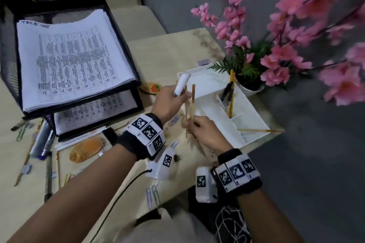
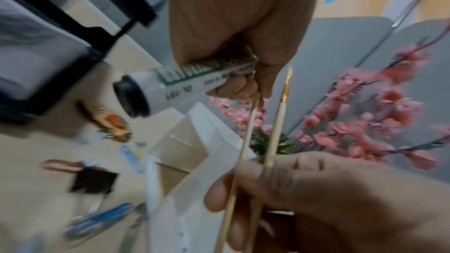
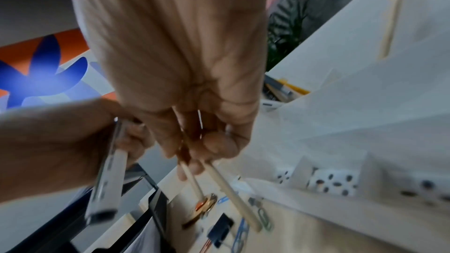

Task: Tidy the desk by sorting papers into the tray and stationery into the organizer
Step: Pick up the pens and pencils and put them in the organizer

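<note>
Beige desk (image 1: pixel 166 55) fills the head view, backed by a grey wall. At nine o'clock stands a black mesh tray (image 1: pixel 7 45), printed papers (image 1: pixel 73 61) stacked in its upper tier and more in the lower. Below it, around eight o'clock, pens, paper clips and a binder clip (image 1: pixel 109 134) lie scattered. Near centre, the left hand (image 1: pixel 167 104) curls round a white marker (image 1: pixel 181 85), its black cap pointing toward the tray in the left wrist view. Just right of it, the right hand (image 1: pixel 207 134) pinches two thin wooden paintbrushes (image 1: pixel 193 100), held upright. At three o'clock from the hands sits the white organizer (image 1: pixel 254 122), pens and brushes leaning in its compartments, one brush lying across its near corner. Pink artificial flowers (image 1: pixel 286 55) rise at two o'clock.
</note>
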`<state>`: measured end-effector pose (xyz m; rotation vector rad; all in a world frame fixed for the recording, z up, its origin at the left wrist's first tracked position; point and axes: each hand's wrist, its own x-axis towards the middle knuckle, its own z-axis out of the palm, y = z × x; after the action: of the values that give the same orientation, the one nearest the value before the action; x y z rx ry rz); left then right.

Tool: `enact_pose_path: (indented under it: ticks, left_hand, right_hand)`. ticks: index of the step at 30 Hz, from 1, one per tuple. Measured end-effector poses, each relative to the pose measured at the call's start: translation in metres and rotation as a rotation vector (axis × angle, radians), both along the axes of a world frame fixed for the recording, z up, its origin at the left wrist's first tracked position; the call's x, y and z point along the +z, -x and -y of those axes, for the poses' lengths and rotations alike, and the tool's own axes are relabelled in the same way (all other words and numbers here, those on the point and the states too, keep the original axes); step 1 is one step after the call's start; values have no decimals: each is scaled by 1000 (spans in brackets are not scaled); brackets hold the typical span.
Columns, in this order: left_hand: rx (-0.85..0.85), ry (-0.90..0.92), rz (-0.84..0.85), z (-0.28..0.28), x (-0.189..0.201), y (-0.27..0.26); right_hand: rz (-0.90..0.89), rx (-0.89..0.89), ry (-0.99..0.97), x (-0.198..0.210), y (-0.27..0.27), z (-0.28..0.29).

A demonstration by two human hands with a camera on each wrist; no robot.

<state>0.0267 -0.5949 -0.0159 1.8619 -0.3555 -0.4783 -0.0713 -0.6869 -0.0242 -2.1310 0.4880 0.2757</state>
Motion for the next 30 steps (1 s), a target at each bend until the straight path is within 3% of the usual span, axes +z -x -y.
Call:
enact_pose_path:
  ticks: [3, 7, 11, 15, 19, 23, 30]
  left_hand:
    - [-53, 67, 65, 31, 20, 11]
    - [-83, 177, 45, 76, 32, 17]
    - [-128, 64, 152, 114, 28, 19]
    - [-101, 10, 204, 138, 19, 28]
    - [-26, -63, 212, 145, 3, 31]
    - [-112, -276, 244, 145, -18, 31]
    - [-230, -521, 238, 152, -12, 33]
  right_hand:
    - [72, -145, 49, 4, 14, 14]
    - [291, -611, 127, 3, 34, 48]
    - [439, -963, 108, -2, 47, 79]
    - [340, -977, 173, -17, 50, 95]
    - [258, -906, 64, -31, 48, 103]
    - [204, -868, -30, -27, 47, 110]
    - [373, -911, -104, -24, 56, 111]
